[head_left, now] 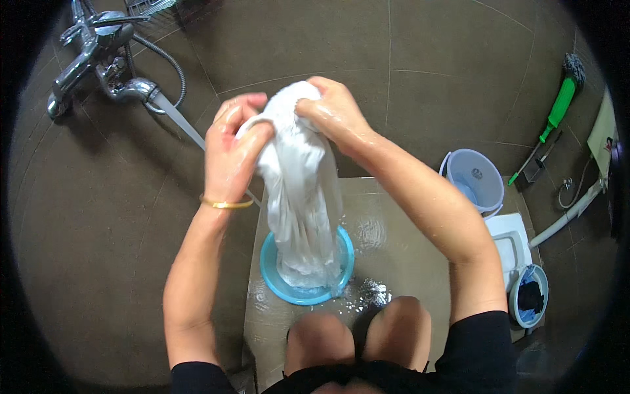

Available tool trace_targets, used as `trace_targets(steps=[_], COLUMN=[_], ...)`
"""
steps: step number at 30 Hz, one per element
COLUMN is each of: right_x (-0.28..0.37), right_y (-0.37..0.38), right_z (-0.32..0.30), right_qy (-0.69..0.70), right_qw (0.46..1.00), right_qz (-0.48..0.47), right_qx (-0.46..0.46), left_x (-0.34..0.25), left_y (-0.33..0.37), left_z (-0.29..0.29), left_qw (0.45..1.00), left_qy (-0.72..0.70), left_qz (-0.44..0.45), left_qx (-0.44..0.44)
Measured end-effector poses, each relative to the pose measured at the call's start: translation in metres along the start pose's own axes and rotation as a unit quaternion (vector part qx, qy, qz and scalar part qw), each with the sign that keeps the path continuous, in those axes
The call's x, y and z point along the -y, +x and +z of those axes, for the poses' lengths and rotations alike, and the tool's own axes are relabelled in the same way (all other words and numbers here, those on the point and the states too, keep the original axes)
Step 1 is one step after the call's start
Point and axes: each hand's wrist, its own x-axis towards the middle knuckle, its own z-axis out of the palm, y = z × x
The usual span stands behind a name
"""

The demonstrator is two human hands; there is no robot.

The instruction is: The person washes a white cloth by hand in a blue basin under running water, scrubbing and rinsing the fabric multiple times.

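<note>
Both hands hold up a wet white garment (298, 190), its exact kind hard to make out among the folds. My left hand (233, 144), with a gold bangle at the wrist, pinches the upper left edge of the cloth. At the top, my right hand (335, 111) grips a bunched part between thumb and fingers. The cloth hangs down into a light blue basin (268, 279) on the wet floor, its lower end inside the rim. Water (177, 119) streams from the faucet (141, 88) at the left and passes behind my left hand.
At the right stand a pale lavender bucket (474, 174), a white squat toilet (508, 240) and a small basin (535, 308) with dark and blue cloth. A green-handled brush (558, 108) hangs on the wall. My knees (357, 331) are close behind the blue basin.
</note>
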Motion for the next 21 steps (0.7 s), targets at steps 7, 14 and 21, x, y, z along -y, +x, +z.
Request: trace_targets(steps=[7,14,21], right_x=[-0.054,-0.172,-0.173], right_y=[-0.031,-0.157,-0.169], right_z=[0.02,-0.047,0.063], right_qy=[-0.07,0.126,-0.094], right_qw=[0.996,0.898,0.973], right_qz=[0.056,0.216,0.049], right_qx=[0.024,0.362,0.203], left_x=[0.091,0.147,0.056], left_y=[-0.052,-0.122,-0.099], left_z=[0.036,0.014,0.101], left_qw=[0.941,0.9,0.918], left_qy=[-0.293,-0.282,0.168], left_qz=[-0.168,-0.319,-0.065], left_qx=[-0.03,-0.092,0.353])
